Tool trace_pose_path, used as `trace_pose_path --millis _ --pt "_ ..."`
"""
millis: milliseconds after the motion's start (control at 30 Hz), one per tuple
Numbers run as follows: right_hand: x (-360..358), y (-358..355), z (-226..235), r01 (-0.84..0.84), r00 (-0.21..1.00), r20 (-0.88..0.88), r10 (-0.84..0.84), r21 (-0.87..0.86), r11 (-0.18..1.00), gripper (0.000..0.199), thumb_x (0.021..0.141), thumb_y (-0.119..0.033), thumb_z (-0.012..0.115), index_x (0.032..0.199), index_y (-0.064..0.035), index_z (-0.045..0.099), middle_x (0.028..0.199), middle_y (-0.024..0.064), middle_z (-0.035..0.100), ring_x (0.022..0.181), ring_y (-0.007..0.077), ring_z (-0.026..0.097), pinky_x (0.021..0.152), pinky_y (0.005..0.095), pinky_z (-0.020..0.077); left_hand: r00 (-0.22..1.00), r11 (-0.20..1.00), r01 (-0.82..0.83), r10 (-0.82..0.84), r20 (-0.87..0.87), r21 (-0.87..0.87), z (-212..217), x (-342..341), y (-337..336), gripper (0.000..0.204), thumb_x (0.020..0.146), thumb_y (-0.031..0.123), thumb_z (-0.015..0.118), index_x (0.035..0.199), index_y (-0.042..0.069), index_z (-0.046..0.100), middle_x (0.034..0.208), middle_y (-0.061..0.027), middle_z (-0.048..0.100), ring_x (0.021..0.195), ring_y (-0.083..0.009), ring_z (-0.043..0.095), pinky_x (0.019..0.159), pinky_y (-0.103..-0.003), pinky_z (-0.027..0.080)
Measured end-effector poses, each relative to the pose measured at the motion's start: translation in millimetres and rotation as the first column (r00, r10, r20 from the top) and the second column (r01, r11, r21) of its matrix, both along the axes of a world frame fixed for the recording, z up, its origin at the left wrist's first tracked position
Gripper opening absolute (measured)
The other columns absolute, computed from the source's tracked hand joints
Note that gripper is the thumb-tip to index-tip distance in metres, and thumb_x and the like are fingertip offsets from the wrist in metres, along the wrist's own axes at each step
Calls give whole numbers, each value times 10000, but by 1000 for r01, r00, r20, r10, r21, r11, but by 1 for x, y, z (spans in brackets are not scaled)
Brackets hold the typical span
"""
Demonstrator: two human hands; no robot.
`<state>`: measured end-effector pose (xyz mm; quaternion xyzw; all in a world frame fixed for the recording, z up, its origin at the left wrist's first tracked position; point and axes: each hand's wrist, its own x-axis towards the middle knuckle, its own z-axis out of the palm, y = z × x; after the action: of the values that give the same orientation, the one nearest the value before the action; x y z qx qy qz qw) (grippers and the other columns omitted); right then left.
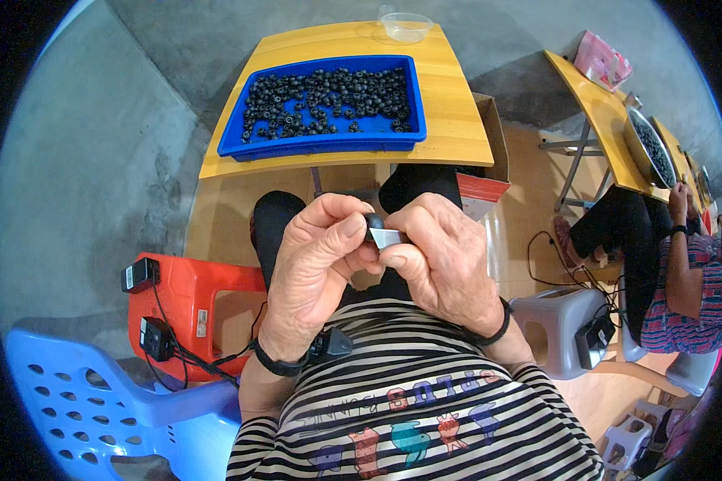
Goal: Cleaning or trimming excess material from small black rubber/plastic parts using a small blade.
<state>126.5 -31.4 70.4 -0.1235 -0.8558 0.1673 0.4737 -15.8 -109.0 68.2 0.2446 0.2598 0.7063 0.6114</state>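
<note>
Black and small, the part (373, 220) is above your lap, pinched in your left grip (317, 260) between thumb and fingers, probably to keep it steady. Your right grip (445, 248) is closed on a metal blade (389, 238), its end at the part (touching or just beside, I cannot tell). Holding both so close likely helps fine control, though your fingers hide some of the part. Ahead, the blue tray (329, 146) of similar pieces (369, 100) sits on the worktop (453, 120), before a clear bowl (407, 30). Cables (196, 355) clutter the red stool (168, 301) on your left.
</note>
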Motion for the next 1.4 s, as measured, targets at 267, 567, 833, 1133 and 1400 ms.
trace_pose_path --millis 267,567,833,1133,1400 --pt "0 3 -3 9 998 55 -6 -43 999 218 796 -246 596 722 -57 519 622 89 431 571 263 492 490 355 407 998 1000 -16 16 -61 -1 -5 -5 3 103 845 95 596 920 24 584 790 -80 623 656 -137 624 592 -264 552" --pt "-3 45 -25 86 996 30 -81 -325 942 185 830 -203 570 785 -24 560 704 111 535 667 257 558 551 336 435 998 999 32 -31 -48 18 -7 -6 7 105 824 106 623 899 36 600 774 -77 627 638 -127 616 588 -256 539" --pt "-7 17 -5 -282 944 -284 169 -422 862 173 678 -70 710 814 -13 622 689 38 517 606 126 474 543 248 377 997 997 30 -36 -73 -70 -10 -4 13 113 822 87 624 916 32 595 790 -75 630 633 -129 620 583 -260 549" --pt "-4 20 -22 -383 906 -377 192 -538 751 63 797 -61 616 782 -8 587 695 59 531 614 134 516 545 263 407 989 991 70 -84 -120 -112 -20 -1 21 117 809 101 644 876 27 584 766 -75 623 630 -123 621 574 -249 550" --pt "-3 29 -35 -216 958 -280 67 -544 811 55 790 -57 598 814 -8 587 697 83 531 635 175 533 564 276 417 989 981 102 -117 -85 -166 -34 -2 37 109 812 91 638 883 32 580 779 -71 626 649 -131 628 597 -257 554"
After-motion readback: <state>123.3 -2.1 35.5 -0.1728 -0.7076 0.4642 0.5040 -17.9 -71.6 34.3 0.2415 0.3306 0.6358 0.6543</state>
